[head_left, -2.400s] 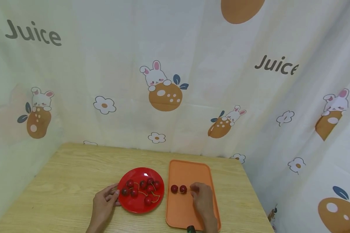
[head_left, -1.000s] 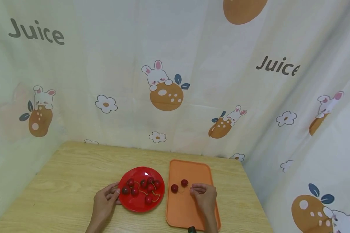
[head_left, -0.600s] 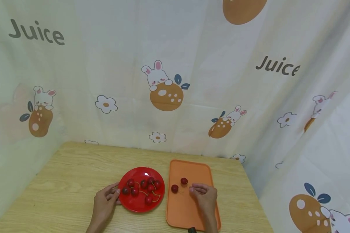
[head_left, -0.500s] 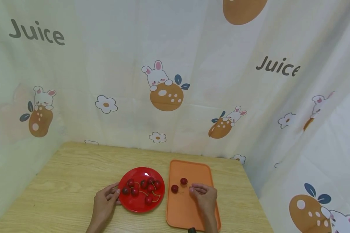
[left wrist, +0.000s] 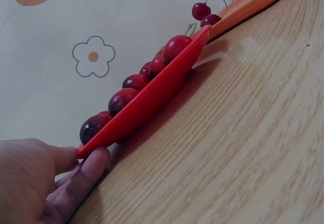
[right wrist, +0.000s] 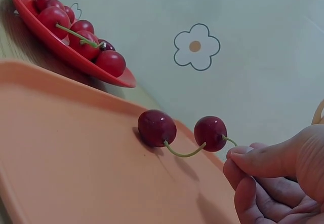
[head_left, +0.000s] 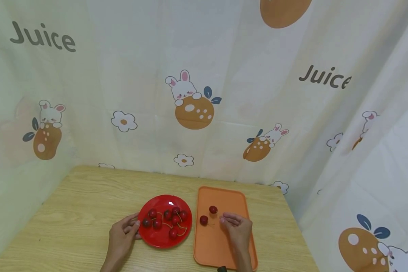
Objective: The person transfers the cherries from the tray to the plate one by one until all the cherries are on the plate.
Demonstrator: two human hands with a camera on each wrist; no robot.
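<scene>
Two dark red cherries (head_left: 213, 209) (head_left: 204, 220) joined by thin stems lie on an orange tray (head_left: 210, 245). My right hand (head_left: 222, 218) pinches the stem end just right of them; in the right wrist view the stem runs from the nearer cherry (right wrist: 210, 133) into my fingertips (right wrist: 238, 155), with the other cherry (right wrist: 157, 127) beside it. My left hand (head_left: 136, 226) holds the left rim of a red plate (head_left: 159, 238) with several stemmed cherries (head_left: 166, 215) on it. In the left wrist view my thumb and finger (left wrist: 93, 163) pinch that rim (left wrist: 152, 100).
Plate and tray sit side by side on a wooden table (head_left: 71, 211). A printed cloth backdrop (head_left: 190, 94) closes in the back and both sides. The table's right edge (head_left: 292, 226) runs close to the tray.
The cherry nearer my right hand has swung toward the back of the tray, so the pair now lies diagonally instead of in a row. My left hand has stayed on the plate rim.
</scene>
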